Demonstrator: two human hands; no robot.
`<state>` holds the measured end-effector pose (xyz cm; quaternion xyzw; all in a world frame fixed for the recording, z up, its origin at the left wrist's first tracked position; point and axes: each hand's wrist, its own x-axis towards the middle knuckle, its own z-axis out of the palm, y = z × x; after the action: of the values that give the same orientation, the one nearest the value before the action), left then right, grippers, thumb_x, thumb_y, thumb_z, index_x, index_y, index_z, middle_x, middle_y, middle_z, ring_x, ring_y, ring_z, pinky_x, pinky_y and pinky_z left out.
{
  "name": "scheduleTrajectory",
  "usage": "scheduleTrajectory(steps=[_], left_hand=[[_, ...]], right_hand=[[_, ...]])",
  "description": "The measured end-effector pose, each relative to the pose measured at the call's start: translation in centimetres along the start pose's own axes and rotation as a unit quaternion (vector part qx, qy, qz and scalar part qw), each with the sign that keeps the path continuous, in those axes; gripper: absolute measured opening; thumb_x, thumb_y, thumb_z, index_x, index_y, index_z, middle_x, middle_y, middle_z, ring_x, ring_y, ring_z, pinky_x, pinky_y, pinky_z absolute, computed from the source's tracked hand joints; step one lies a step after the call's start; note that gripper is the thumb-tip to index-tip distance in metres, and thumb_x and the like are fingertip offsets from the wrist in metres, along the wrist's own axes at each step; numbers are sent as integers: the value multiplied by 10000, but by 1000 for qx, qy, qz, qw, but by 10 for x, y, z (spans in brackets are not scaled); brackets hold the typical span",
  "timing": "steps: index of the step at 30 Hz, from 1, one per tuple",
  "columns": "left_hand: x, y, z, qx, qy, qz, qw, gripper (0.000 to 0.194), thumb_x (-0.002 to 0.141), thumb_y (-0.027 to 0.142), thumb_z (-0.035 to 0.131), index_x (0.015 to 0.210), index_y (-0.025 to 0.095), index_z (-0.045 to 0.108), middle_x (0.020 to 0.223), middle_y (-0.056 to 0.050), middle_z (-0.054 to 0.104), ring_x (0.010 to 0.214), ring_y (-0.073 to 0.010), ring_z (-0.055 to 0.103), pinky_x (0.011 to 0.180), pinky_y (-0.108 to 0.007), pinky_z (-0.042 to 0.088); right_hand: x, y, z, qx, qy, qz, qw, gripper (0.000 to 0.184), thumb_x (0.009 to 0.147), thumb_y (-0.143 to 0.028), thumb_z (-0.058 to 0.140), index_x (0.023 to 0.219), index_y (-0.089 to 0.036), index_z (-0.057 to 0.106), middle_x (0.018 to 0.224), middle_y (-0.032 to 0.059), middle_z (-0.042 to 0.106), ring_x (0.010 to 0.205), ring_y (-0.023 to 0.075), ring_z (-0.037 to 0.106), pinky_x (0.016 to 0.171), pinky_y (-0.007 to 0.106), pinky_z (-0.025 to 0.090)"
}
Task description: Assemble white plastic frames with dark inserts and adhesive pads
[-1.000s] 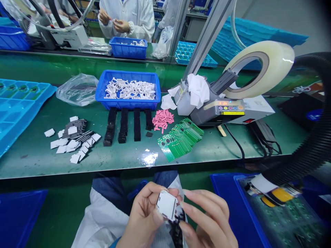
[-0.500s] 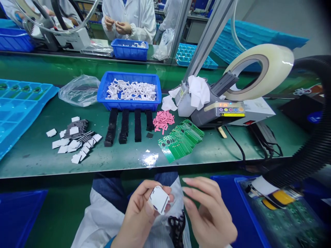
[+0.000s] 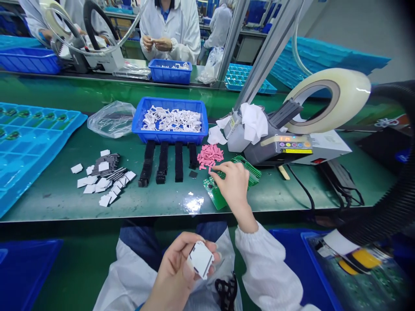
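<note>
Above my lap, my left hand (image 3: 178,268) grips a small white square plastic part (image 3: 201,260) with notched edges, its flat face turned up. Over the bench, my right hand (image 3: 231,181) reaches to the near edge of a heap of pink strips (image 3: 210,154), thumb and forefinger pinched on one pink strip (image 3: 209,169). Beneath that hand lies a fanned row of green circuit boards (image 3: 216,198), partly covered by the palm and fingers. A single dark square piece (image 3: 193,174) rests left of the fingertips.
A blue bin (image 3: 138,127) contains white plastic frames. Black stacked pieces (image 3: 161,166) stand in rows before it. White-faced squares (image 3: 97,183) lie at left near a blue tray (image 3: 48,172). A tape dispenser (image 3: 275,149) and black hose (image 3: 382,207) occupy the right. A co-worker (image 3: 171,30) sits opposite.
My right hand has gone from beside the white part up and forward to the pink strips, closing on one. My left hand still holds the white part. The view has shifted slightly.
</note>
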<state>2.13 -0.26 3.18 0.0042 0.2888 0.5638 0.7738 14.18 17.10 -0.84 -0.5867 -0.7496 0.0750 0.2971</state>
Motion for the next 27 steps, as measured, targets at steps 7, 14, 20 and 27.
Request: scheduleTrajectory(steps=[7,14,20,27], left_hand=[[-1,4,-1,3,20,2,1000,296,538,342,839,783,206,746,785,-39,764,727,-136,696,630,-174,527],[-3,5,10,11,50,-4,999,328,496,367,857,751,199,738,745,-20,754,702,-123,687,615,-167,510],[-6,5,15,19,62,-10,998,346,482,377,858,751,197,736,743,-21,756,703,-128,690,625,-177,516],[-7,9,13,12,73,-11,997,316,540,371,829,801,211,748,780,-22,772,721,-126,699,648,-181,550]], right_hand=[[19,7,8,-58,-56,-6,997,88,676,-284,806,682,-262,721,861,11,708,825,240,505,710,372,237],[17,8,5,-76,-59,-88,991,88,771,-254,730,686,-240,712,869,-4,714,842,212,495,772,380,233],[11,5,8,-85,-48,-183,978,285,894,-141,505,662,-179,665,791,34,705,811,185,499,820,369,249],[-4,-17,-22,-35,66,-169,983,212,929,-175,448,847,-172,643,1000,66,691,911,218,562,822,394,329]])
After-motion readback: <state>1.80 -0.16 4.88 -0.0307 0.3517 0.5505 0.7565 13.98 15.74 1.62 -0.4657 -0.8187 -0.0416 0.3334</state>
